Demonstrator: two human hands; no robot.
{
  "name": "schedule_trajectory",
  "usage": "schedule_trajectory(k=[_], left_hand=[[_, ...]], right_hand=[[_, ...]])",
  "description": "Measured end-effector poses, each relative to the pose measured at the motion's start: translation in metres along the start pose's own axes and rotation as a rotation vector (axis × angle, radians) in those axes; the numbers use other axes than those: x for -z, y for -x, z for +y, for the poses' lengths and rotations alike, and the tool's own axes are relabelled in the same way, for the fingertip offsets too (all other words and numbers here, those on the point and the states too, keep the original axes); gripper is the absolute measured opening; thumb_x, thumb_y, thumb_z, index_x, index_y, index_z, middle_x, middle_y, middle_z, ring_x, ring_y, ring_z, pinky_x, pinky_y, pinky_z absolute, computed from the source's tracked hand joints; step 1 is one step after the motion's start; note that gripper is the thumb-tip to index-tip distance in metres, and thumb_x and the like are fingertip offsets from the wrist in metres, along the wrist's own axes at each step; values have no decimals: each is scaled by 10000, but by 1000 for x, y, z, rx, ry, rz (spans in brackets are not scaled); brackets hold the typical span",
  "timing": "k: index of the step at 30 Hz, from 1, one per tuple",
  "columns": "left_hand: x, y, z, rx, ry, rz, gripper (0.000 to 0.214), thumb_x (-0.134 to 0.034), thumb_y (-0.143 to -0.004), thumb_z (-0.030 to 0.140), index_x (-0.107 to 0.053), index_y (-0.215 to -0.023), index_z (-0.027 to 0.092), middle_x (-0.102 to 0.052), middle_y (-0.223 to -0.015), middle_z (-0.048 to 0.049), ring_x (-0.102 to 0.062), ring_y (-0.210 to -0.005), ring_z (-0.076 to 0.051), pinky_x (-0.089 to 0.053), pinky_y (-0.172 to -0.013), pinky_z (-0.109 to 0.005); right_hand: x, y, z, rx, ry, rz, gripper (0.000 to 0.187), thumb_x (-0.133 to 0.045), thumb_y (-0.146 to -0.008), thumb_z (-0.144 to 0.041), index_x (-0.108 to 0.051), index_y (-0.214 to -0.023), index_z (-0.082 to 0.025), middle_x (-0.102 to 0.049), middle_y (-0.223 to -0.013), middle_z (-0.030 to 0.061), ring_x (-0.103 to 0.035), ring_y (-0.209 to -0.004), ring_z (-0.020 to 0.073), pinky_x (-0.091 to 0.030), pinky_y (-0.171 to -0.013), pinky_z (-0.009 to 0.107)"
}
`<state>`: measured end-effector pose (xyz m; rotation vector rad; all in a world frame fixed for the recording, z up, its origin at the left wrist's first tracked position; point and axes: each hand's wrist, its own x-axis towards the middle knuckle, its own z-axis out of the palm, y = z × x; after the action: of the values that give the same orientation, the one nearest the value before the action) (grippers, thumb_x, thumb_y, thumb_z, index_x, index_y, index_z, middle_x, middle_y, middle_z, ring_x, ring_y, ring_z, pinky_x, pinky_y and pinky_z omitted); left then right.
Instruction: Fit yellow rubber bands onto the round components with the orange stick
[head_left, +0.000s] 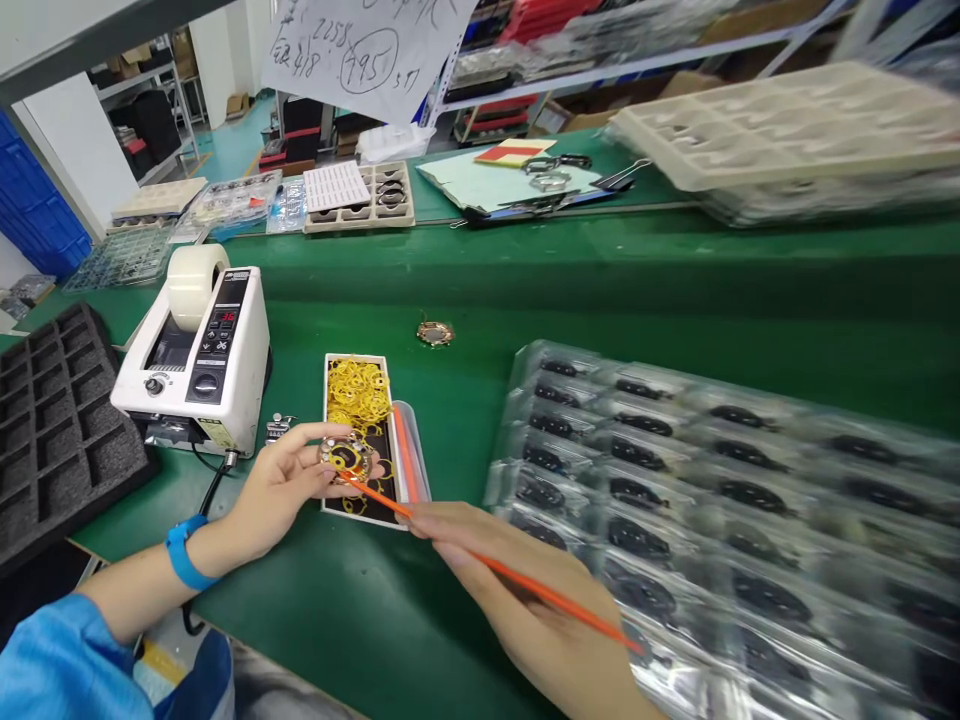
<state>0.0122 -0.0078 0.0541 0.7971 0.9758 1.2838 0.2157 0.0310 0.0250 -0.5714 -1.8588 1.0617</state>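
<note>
My left hand (289, 490), with a blue band at the wrist, grips a round gold-rimmed watch case (346, 457) between thumb and fingers. A yellow piece shows on its dark face. In my right hand (517, 590) is a thin orange stick (525, 583), held like a pen. Its tip meets the watch case near my left thumb; whether it touches the yellow piece I cannot tell. Below the watch case lies a white box (325, 385) holding a heap of yellow rings (358, 390), with several loose ones in its dark front part.
Left stands a white tape dispenser (236, 340), beside a black foam tray (71, 430). Another round gold-rimmed part (436, 333) lies behind the box. Clear plastic trays (675, 480) with dark oval parts spread at right. A raised ledge (600, 235) carries a clipboard (517, 185) and trays.
</note>
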Motion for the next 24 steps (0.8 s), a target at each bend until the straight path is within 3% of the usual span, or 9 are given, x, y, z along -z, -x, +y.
schedule_trajectory(k=[4,8,15,20,24], left_hand=[[1,0,1,37,0,16,358,-698,-800,291,-621,-1139,207,-747,-956,-52,-717,-943,-216,-570,-870,-347],[2,-1,1,66,-33,36,409,-699,-784,303,-632,-1175,204,-744,-983,-61,-704,-989,-238,-540,-942,-413],[3,-4,2,48,4,79,422,-745,-748,284,-648,-1147,184,-754,-906,-56,-723,-909,-226,-551,-927,-414],[3,-4,2,57,-9,105,470,-793,-713,317,-651,-1137,172,-751,-876,-49,-725,-874,-217,-570,-875,-374],[-1,-3,0,71,-24,88,489,-825,-676,339,-671,-1101,152,-748,-830,-44,-723,-792,-193,-581,-847,-361]], right_hand=[[10,3,8,363,274,-186,509,-535,-879,-16,-593,-1306,-286,-719,-1122,55,-674,-1039,214,-580,-872,352],[14,7,19,538,469,-279,506,-472,-941,-85,-466,-1425,-234,-684,-1199,78,-641,-1115,216,-569,-894,358],[11,4,11,618,517,-280,386,-465,-959,-119,-556,-1327,-191,-700,-1164,93,-649,-1104,216,-575,-878,338],[11,-3,-11,504,524,-68,234,-522,-926,-75,-617,-1117,-172,-747,-854,66,-718,-811,174,-609,-709,255],[7,-7,-18,439,520,-2,248,-545,-915,-72,-598,-1127,-189,-714,-797,52,-701,-747,181,-593,-638,269]])
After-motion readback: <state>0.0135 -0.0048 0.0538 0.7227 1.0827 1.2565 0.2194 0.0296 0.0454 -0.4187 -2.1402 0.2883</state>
